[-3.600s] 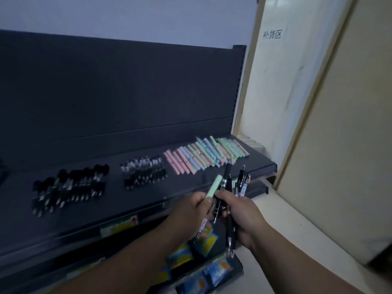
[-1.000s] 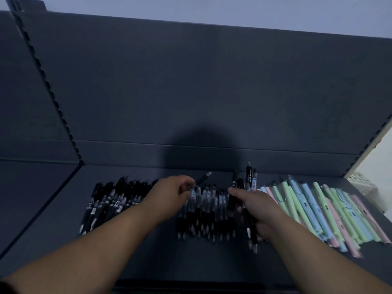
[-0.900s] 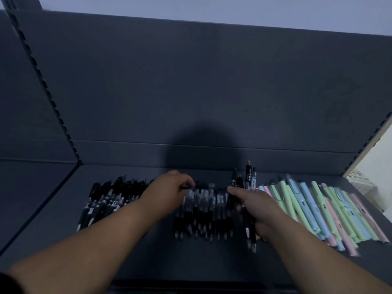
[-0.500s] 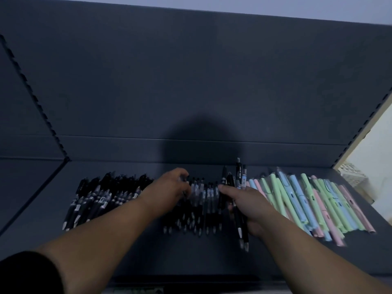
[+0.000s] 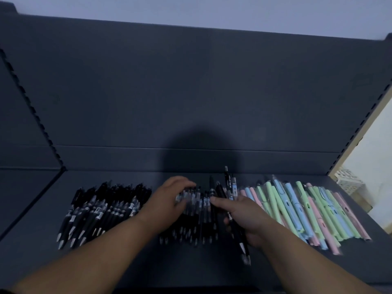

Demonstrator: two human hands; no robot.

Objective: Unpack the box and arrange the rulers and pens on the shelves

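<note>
**Pens on shelf: hand positions, head view**

Shelf (image 5: 34,240): dark, with a dark back panel (image 5: 191,92) behind it. Three groups of pens lie in a row on it.
- Black pens (image 5: 99,211): left group, left of both hands, touched by neither.
- Middle group of pens (image 5: 197,219): dark with clear barrels, between the two wrists.
- Pastel pens (image 5: 307,211): pink, green and blue, right group, just right of the right hand.

Left hand (image 5: 167,206): palm down over the far left part of the middle group, fingers bent over the pen tops. Blurred; cannot tell whether it grasps a pen or only rests there.

Right hand (image 5: 248,219): clasps a bundle of dark pens (image 5: 228,185). The bundle sticks out beyond the hand at both ends, over the right edge of the middle group. Index finger reaches left.

White basket (image 5: 347,182): beyond the shelf's right end.
</note>
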